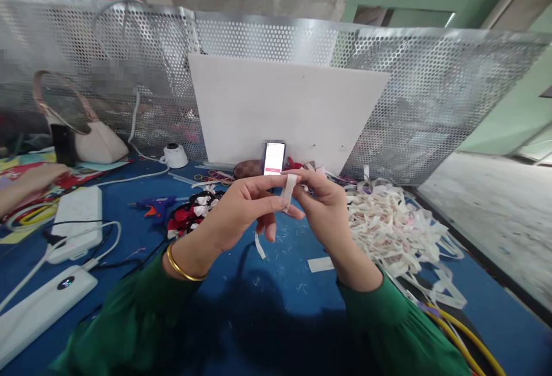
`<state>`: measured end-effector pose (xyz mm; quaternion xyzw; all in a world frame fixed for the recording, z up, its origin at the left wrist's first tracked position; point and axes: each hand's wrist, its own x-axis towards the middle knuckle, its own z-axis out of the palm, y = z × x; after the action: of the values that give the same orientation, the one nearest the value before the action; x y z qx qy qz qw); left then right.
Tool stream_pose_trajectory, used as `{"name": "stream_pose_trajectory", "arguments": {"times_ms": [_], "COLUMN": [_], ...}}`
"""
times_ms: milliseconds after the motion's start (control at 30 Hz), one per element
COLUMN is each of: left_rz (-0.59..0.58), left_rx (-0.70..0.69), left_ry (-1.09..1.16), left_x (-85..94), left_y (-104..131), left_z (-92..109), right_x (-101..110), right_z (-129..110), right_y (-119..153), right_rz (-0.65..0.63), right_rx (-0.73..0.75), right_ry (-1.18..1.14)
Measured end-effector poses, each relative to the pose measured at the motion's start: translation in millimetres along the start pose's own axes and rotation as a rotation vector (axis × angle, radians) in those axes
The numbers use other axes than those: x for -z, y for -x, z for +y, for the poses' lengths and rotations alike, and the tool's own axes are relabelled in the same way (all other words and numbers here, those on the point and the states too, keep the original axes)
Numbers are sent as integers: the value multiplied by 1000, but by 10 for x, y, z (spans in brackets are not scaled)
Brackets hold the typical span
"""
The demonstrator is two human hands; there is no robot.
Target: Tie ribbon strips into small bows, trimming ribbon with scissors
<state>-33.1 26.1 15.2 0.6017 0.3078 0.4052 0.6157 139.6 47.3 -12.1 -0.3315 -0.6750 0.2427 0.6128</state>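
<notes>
Above the middle of the blue table, my left hand (248,206) pinches a short white fabric strip (290,187) between thumb and forefinger. The fingertips of my right hand (325,203) meet the strip's upper end from the other side, its fingers bent together. A narrow white strip (259,246) hangs or lies below my left hand; whether it joins the held one is hidden. Flat on the table near my right wrist lies a white piece (319,264). To the right of my right hand is a large heap of white strips (388,221).
A lit phone (274,158) leans on a white board (284,106). At left are a blue glue gun (156,206), red, black and white pieces (190,221), a power strip (77,215), a power bank (47,307), cables, a handbag (101,143) and another person's arm (32,186). Yellow-handled scissors (470,338) lie lower right.
</notes>
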Motion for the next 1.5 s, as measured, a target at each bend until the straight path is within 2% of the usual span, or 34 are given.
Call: {"name": "stream_pose_trajectory", "arguments": {"times_ms": [100, 200, 367, 500, 633, 800, 1200, 1333, 1500], "left_rz": [-13, -10, 24, 43, 40, -7, -12, 6, 96], "left_rx": [13, 13, 7, 34, 27, 41, -20, -27, -129], "left_ry": [26, 51, 51, 31, 17, 46, 148, 130, 89], "left_x": [-8, -20, -54, -57, -32, -29, -69, -70, -4], "left_y": [-3, -4, -6, -14, -22, -11, 4, 4, 5], "left_z": [-11, -5, 9, -18, -51, -27, -2, 13, 42], "right_x": [-1, 19, 20, 20, 25, 18, -21, -44, -133], "right_z": [-20, -47, -11, 36, 39, 34, 18, 17, -10], "right_y": [21, 22, 34, 47, 47, 47, 77, 89, 104], "right_rz": [68, 81, 119, 179, 165, 178, 141, 150, 130], "right_rx": [-13, 6, 100, 239, 325, 342, 362, 310, 41], "right_ry": [17, 48, 186, 351, 422, 445, 406, 322, -23]}}
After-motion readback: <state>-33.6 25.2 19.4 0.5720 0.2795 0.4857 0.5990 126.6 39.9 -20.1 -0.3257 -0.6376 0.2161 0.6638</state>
